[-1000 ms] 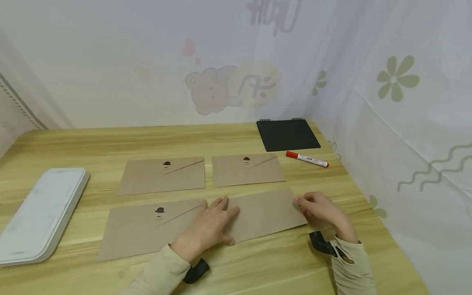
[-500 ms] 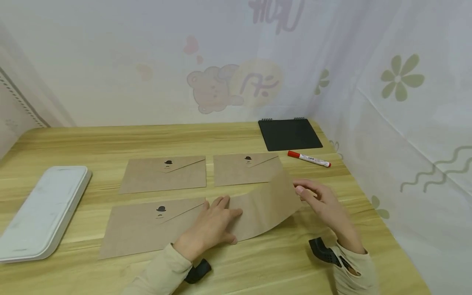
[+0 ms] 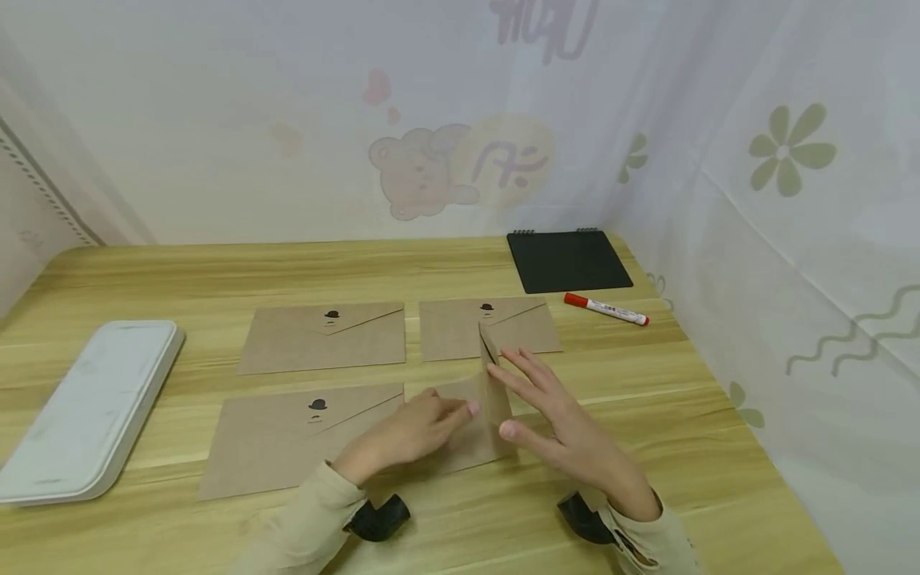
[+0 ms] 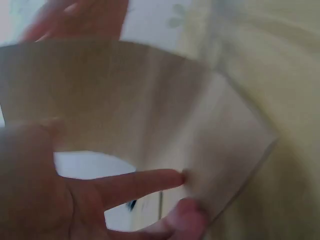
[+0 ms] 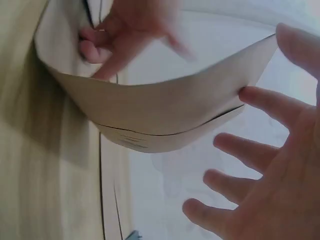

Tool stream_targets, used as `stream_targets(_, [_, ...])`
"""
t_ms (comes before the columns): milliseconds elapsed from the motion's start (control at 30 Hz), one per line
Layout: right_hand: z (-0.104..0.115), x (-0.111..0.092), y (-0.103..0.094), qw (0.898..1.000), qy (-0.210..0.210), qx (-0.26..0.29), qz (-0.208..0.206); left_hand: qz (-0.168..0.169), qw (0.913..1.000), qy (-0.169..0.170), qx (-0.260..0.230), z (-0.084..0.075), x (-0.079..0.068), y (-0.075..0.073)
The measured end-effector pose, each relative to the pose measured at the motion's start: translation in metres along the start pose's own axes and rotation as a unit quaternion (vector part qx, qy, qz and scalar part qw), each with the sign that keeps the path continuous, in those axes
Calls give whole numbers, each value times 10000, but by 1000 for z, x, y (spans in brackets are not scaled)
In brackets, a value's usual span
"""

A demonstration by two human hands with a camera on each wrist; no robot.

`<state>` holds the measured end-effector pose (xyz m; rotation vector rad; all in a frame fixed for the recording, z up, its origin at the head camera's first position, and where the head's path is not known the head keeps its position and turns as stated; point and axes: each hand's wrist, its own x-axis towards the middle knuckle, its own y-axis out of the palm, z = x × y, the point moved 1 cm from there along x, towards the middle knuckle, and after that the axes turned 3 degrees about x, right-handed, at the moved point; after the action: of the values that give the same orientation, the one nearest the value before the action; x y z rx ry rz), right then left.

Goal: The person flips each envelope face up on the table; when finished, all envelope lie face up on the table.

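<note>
A brown kraft envelope (image 3: 470,451) lies face down at the front centre, its right half bent up off the table. My left hand (image 3: 410,431) is on its flat half, fingers fairly straight; in the left wrist view a fingertip meets the curved paper (image 4: 125,95). Against the raised half is my right hand (image 3: 575,435), fingers spread. The right wrist view has its thumb at the edge of the envelope (image 5: 165,110) and its index finger touching the flap side, other fingers apart from it. To the left lies another envelope (image 3: 266,447) with a hat print.
Two more hat-print envelopes lie behind, one at left (image 3: 327,343) and one at right (image 3: 446,335). A red-capped marker (image 3: 607,309) and a black spiral notepad (image 3: 568,262) are at the back right. A long white padded block (image 3: 93,407) occupies the left side.
The right end of the envelope has come up from the table and bent leftward to upright. My right hand has moved left with it, its fingers spreading; my left fingers have shifted slightly.
</note>
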<state>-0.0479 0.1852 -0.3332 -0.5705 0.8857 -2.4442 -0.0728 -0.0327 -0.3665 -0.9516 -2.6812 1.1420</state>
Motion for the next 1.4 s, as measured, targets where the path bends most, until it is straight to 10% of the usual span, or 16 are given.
stream_targets(167, [-3, 4, 11, 9996, -259, -41, -86, 423, 9868, -681, -1409, 6, -5, -19])
stream_targets(300, [-5, 5, 17, 9985, -482, -155, -191, 757, 9757, -457, -2005, 7, -7, -29])
stream_targets(500, [-6, 5, 24, 9980, -473, -374, -164, 1287, 9750, -360, -1778, 5, -6, -36])
stream_targets(967, [-17, 5, 27, 9988, -195, -29, -455, 749, 9739, -1073, -1855, 1, -17, -47])
stream_targets(1067, [-22, 5, 26, 9997, 26, 109, -239, 751, 9634, -1205, -2274, -1, -22, -52])
stream_targets(1400, [-31, 6, 24, 9994, -99, 334, -35, 810, 8971, 27, -4343, 6, -23, -61])
